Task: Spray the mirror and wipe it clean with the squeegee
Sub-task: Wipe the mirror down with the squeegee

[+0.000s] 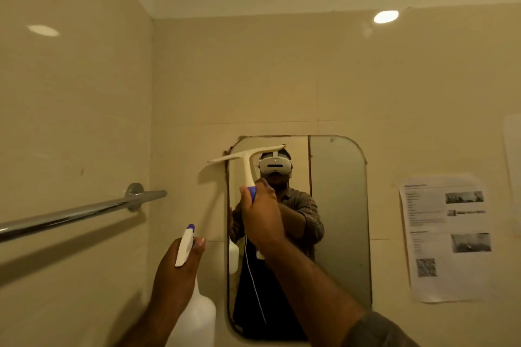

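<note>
A rounded rectangular mirror (338,220) hangs on the beige tiled wall ahead. My right hand (260,214) grips the blue end of a white squeegee (248,162), whose blade lies at the mirror's top left corner, tilted up to the right and partly over the wall. My left hand (176,270) holds a translucent white spray bottle (197,315) with a white and blue nozzle, low and left of the mirror. The mirror reflects a person with a headset, both arms raised.
A chrome towel bar (84,213) juts from the left wall at hand height. A printed paper sheet (448,236) is stuck to the wall right of the mirror. A ceiling light reflection (386,16) glows at upper right.
</note>
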